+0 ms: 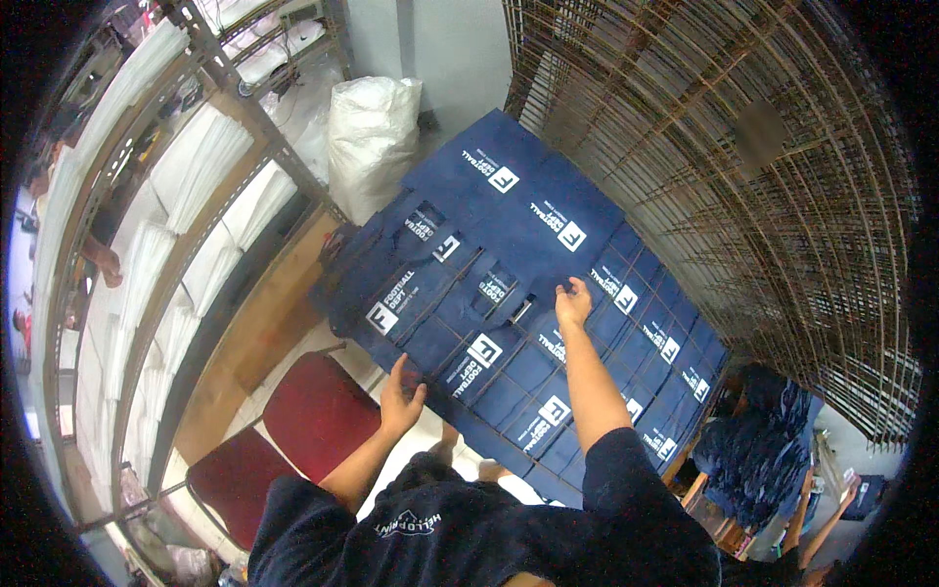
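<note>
Flat dark blue fabric pieces [533, 220] with white print lie in overlapping rows on a wire rack [636, 259] in front of me. My left hand [401, 399] is at the near left edge of the pieces, with thumb and fingers apart and nothing visible in it. Farther forward, my right hand [572, 303] is over the middle of the spread. Its fingers are loosely bent and apart, close to a fabric edge, and I see nothing gripped. Whether the fingertips touch the cloth cannot be made out.
Upright wire racks [724, 127] stand along the right. Shelves with white sheets [201, 152] fill the left, where another person's hand [103, 262] shows. Red chairs [318, 411] are near my left arm. A white sack [372, 137] stands behind. Dark blue cloth [753, 440] is heaped near another person's forearms [817, 523].
</note>
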A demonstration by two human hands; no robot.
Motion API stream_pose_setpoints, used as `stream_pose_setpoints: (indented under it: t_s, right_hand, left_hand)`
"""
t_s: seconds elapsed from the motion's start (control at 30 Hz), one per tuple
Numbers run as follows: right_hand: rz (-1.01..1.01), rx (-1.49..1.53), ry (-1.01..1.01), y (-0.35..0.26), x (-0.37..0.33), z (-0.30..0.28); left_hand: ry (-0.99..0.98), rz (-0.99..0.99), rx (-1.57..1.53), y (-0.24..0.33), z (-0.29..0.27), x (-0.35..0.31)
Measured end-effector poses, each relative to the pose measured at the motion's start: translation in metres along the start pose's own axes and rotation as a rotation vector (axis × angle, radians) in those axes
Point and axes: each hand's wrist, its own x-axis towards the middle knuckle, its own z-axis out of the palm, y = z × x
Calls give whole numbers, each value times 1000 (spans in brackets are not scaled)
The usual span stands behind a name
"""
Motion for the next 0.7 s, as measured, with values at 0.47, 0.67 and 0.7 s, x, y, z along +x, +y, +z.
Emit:
stream_pose_setpoints:
  t_s: [0.47,0.67,0.7]
  right_hand:
    - [-300,-311,164,159,-149,-213]
    - [14,-537,311,215,-263,-354]
    - [71,-562,371,232,-275,-371]
  left_hand:
    - [-231,355,9,11,20,-64]
    - [-319,476,174,-35,11,-92]
    - [-285,507,201,-41,12,-98]
